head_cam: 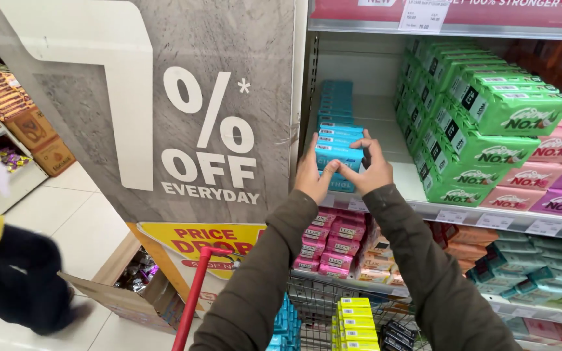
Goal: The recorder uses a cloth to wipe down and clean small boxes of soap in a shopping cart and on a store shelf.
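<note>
Nearest, at 6 o'clock: wire shopping cart (307, 300) with red handle (193, 296). In it a stack of yellow boxes (355, 322), blue packs (286, 325) at its 9 o'clock, dark packs (398, 335) at its 3 o'clock.

Both arms in olive-brown sleeves (265, 273) run up from 6 o'clock toward frame centre.

Left hand (310, 174) and right hand (373, 170) meet on a teal pack (338, 156) at the front edge of the white shelf (411, 185). Left grip: thumb under, fingers on the pack's left end, grasping it. Right grip: fingers curled over the right end and top, also grasping it. The two thumbs are touching, or close to it, under the pack.

Teal pack: flat rectangular bar box, teal-blue with light print. Long axis runs 9-to-3 o'clock, roughly level, broad printed face toward the camera. It is the front one of a row of like teal packs (336, 107) that recedes toward 12 o'clock along the left side of the shelf.

Same shelf, 3 o'clock of the hands: stacked green boxes (482, 123), then pink and purple boxes (554, 175) beyond them.

Shelf below: magenta packs (333, 244) under the hands, orange packs (382, 260) beside them, mint-green packs (528, 270) at 4 o'clock.

At 9–11 o'clock: large grey discount board (164, 97) with a yellow sign (193, 244) under it, and a cardboard box (131, 296) on the tiled floor (60, 214).

Far left at 8 o'clock: another person, dark trousers (14, 279), yellow top. Snack shelves (1, 97) behind them at 10 o'clock.
</note>
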